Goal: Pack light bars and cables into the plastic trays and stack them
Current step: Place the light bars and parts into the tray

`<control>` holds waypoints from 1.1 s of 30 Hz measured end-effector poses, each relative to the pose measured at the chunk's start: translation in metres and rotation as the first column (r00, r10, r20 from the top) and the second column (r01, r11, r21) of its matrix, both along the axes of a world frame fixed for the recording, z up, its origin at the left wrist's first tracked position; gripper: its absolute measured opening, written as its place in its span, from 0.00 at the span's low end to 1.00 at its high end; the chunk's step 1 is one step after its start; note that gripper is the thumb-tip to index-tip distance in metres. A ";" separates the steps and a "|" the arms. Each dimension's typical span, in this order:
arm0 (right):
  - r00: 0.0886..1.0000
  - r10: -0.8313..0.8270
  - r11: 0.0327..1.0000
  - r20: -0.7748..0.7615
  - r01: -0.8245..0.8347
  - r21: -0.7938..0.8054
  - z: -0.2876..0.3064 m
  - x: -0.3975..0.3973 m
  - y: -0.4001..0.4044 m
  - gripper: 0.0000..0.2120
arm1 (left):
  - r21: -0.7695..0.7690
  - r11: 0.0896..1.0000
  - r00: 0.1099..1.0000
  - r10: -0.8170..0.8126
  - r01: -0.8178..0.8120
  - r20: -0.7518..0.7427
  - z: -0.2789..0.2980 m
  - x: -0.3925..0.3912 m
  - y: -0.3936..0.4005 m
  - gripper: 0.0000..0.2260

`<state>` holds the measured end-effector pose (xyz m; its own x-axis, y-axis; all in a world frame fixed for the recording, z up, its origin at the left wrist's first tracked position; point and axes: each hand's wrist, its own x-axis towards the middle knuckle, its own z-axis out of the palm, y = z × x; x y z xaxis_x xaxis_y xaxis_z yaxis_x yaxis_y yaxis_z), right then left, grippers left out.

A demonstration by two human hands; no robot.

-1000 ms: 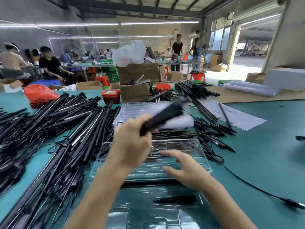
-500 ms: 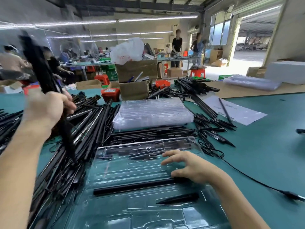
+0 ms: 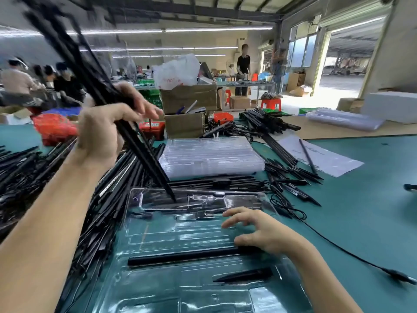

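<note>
A clear plastic tray (image 3: 158, 236) lies open on the green table in front of me. One black light bar (image 3: 180, 256) rests across it, and a short black spike (image 3: 243, 276) sits below that. My left hand (image 3: 101, 134) grips a bundle of long black light bars (image 3: 140, 150), tilted steeply, their lower tips touching the tray's far section. My right hand (image 3: 259, 231) hovers over the tray's right side with spread fingers, its thumb at the end of the lying bar.
A big heap of black light bars (image 3: 56, 190) covers the table to the left. A stack of clear trays (image 3: 209, 157) stands behind the open tray. More bars, spikes and cables (image 3: 291, 177) lie to the right, with a paper sheet (image 3: 327, 159). Cardboard boxes (image 3: 185, 123) and other people are farther back.
My left hand swung left to the pile, then came back toward the middle with a bundle of bars, whose tips now reach the tray. My right hand stayed over the tray's right side.
</note>
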<state>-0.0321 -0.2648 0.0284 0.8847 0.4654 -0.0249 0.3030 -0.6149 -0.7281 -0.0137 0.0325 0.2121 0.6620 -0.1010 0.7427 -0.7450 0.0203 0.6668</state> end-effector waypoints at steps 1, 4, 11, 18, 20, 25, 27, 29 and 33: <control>1.000 0.003 1.000 0.006 -0.003 -0.018 0.000 0.000 0.000 0.16 | 0.075 0.996 0.998 0.043 -0.039 -0.046 0.000 0.000 -0.004 0.07; 1.000 0.004 0.999 0.010 -0.004 -0.041 0.000 0.000 0.000 0.17 | 0.273 0.914 0.939 0.334 -0.300 -0.086 -0.008 0.014 0.000 0.08; 0.996 0.067 0.995 -0.053 -0.071 -0.074 0.006 -0.001 -0.005 0.20 | 0.478 0.690 0.819 0.561 -0.543 0.121 -0.031 0.028 0.011 0.08; 0.997 0.065 0.992 -0.037 -0.069 -0.106 0.007 -0.002 0.000 0.19 | 0.211 0.948 0.941 0.171 -0.238 0.290 0.010 0.027 -0.026 0.13; 0.998 0.057 0.993 -0.041 -0.061 -0.100 0.006 -0.002 -0.001 0.19 | 0.180 0.977 0.971 0.070 -0.112 0.228 0.023 0.028 -0.035 0.11; 1.000 0.019 0.999 -0.009 -0.020 -0.050 0.000 0.001 0.001 0.14 | -0.034 0.983 0.984 -0.180 0.180 0.013 0.017 0.012 -0.053 0.07; 1.000 -0.020 0.999 0.015 0.020 -0.034 -0.001 0.000 0.004 0.14 | -0.182 0.941 0.946 -0.306 0.285 -0.102 -0.003 0.001 -0.060 0.03; 0.998 -0.070 0.997 0.007 0.070 -0.009 -0.003 0.000 0.006 0.17 | -0.277 0.901 0.885 -0.401 0.335 -0.235 -0.028 -0.008 -0.066 0.06; 0.991 -0.135 0.976 -0.017 0.136 0.173 -0.007 -0.001 0.009 0.34 | -0.394 0.857 0.778 -0.485 0.331 -0.400 -0.075 -0.023 -0.083 0.13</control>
